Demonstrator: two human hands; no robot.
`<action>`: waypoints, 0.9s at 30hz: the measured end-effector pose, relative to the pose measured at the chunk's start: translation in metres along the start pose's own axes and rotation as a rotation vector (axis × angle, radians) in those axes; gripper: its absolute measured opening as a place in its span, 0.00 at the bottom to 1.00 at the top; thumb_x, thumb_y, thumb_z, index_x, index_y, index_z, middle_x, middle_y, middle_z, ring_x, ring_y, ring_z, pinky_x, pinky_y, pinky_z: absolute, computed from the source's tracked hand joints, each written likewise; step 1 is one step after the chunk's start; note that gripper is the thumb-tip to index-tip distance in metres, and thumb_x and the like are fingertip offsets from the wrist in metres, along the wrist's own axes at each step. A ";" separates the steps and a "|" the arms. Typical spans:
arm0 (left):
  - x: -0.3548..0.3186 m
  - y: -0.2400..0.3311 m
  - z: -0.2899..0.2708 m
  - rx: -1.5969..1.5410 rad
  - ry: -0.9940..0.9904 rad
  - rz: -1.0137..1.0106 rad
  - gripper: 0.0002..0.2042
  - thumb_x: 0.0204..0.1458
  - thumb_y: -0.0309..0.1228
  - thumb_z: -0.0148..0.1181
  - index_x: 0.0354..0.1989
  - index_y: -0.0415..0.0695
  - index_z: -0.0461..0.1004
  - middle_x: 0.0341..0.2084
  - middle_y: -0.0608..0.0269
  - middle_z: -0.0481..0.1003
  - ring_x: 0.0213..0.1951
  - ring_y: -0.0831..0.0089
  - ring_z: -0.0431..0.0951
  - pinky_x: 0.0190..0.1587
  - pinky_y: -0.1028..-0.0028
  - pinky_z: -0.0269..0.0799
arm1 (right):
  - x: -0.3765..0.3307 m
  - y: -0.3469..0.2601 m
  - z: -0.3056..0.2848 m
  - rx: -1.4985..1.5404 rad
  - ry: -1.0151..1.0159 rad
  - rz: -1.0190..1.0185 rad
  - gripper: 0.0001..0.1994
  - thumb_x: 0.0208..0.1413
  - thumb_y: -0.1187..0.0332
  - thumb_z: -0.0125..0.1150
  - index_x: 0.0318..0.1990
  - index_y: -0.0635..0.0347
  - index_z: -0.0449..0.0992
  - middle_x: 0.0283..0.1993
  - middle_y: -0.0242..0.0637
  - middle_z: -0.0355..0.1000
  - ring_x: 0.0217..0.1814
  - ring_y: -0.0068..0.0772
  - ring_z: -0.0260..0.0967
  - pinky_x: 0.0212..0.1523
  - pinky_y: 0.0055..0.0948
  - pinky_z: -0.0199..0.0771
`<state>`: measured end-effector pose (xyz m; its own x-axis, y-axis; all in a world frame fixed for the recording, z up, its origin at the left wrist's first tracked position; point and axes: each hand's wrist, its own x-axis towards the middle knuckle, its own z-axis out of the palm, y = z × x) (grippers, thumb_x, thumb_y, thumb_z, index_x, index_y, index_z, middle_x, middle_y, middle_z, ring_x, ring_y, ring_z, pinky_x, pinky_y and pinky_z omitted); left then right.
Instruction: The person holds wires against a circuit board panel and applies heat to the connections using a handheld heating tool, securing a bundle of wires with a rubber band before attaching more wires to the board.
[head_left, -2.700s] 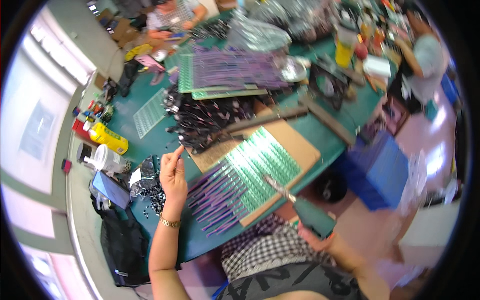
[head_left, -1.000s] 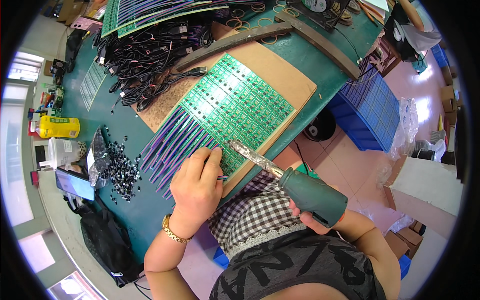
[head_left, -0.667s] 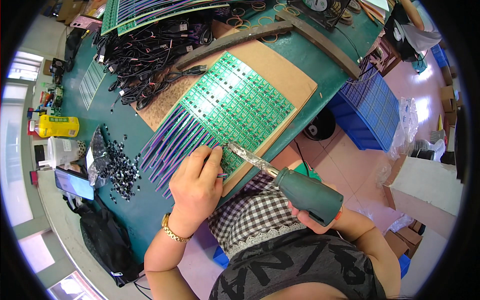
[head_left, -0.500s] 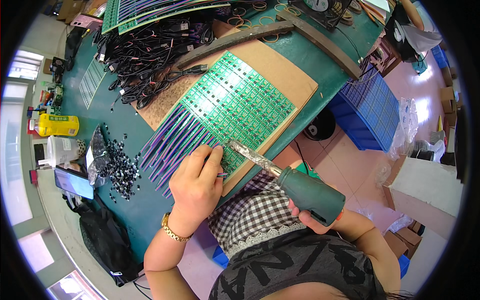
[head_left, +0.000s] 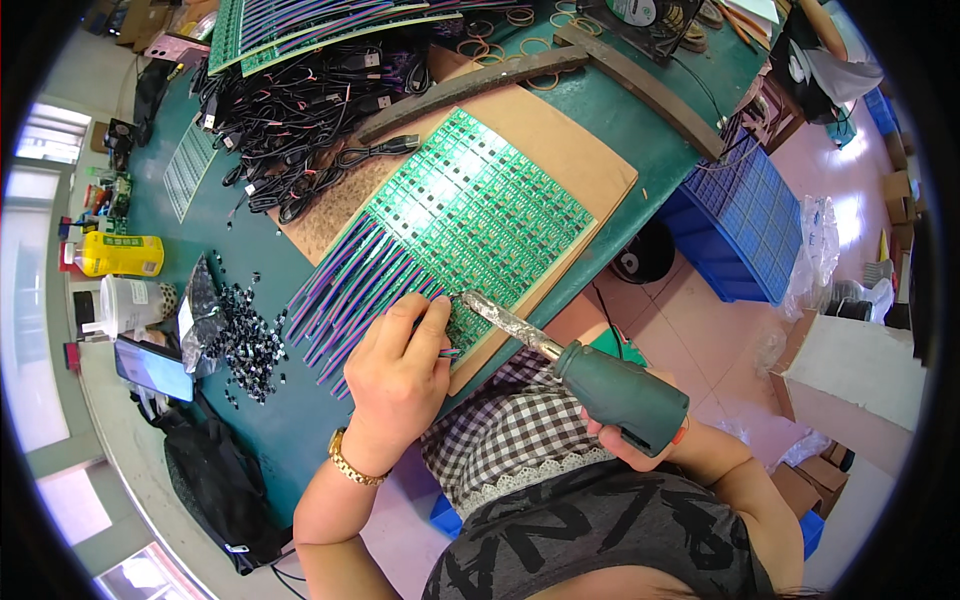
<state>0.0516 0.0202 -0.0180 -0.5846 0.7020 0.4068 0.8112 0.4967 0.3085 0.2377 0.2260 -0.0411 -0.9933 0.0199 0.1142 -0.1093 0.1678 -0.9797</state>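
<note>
A green panel of small circuit boards point(head_left: 490, 190) lies slantwise before me, with rows of purple-toned ribbon wires point(head_left: 345, 285) along its left side. At the panel's lower corner my left hand point(head_left: 395, 375) is closed, thumb and fingers pinching a short multicoloured wire point(head_left: 449, 353) against the board. My right hand point(head_left: 640, 452) grips the dark green handle of a thick soldering iron point(head_left: 620, 395). The iron's crusted metal tip points left and rests at the board beside my left fingertips. The exact contact spot is too small to make out.
Under the panel is a brown board point(head_left: 590, 170). Wooden bars point(head_left: 480, 85) and a heap of black USB cables point(head_left: 300, 120) lie beyond it. Small black parts point(head_left: 248, 335) are scattered left, near a phone point(head_left: 153, 368), cup point(head_left: 128, 305) and yellow bottle point(head_left: 118, 254). A blue crate point(head_left: 725, 240) stands right.
The whole view has shifted slightly. Both hands keep their grips, and the iron's tip stays at nearly the same spot on the panel.
</note>
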 end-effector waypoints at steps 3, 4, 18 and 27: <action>0.000 -0.001 0.000 0.012 0.018 0.027 0.19 0.32 0.17 0.62 0.40 0.38 0.79 0.35 0.59 0.75 0.27 0.67 0.75 0.29 0.72 0.72 | -0.004 -0.008 0.005 0.267 0.088 0.263 0.17 0.40 0.75 0.65 0.41 0.68 0.75 0.37 0.44 0.73 0.33 0.44 0.73 0.31 0.31 0.73; -0.001 0.000 -0.001 0.013 0.012 0.025 0.19 0.32 0.17 0.63 0.40 0.38 0.79 0.35 0.59 0.75 0.27 0.67 0.75 0.30 0.72 0.72 | -0.003 -0.005 0.004 0.267 0.088 0.261 0.17 0.40 0.75 0.65 0.41 0.68 0.75 0.37 0.44 0.73 0.33 0.44 0.73 0.31 0.31 0.73; -0.001 -0.001 -0.001 0.006 0.005 0.032 0.20 0.31 0.17 0.63 0.40 0.39 0.79 0.36 0.59 0.75 0.28 0.67 0.75 0.30 0.72 0.72 | -0.007 0.009 0.006 0.054 0.052 -0.038 0.16 0.39 0.75 0.65 0.40 0.66 0.75 0.35 0.42 0.72 0.29 0.41 0.71 0.29 0.30 0.72; 0.002 0.005 -0.006 0.008 -0.040 -0.020 0.14 0.40 0.16 0.63 0.39 0.37 0.79 0.34 0.57 0.76 0.32 0.63 0.78 0.34 0.70 0.74 | -0.002 0.014 0.006 -0.086 0.096 -0.246 0.16 0.35 0.75 0.66 0.37 0.65 0.77 0.35 0.42 0.74 0.31 0.42 0.73 0.29 0.30 0.74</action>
<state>0.0544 0.0208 -0.0111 -0.6001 0.7115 0.3656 0.7993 0.5152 0.3092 0.2382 0.2223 -0.0565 -0.9285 0.0608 0.3663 -0.3392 0.2622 -0.9034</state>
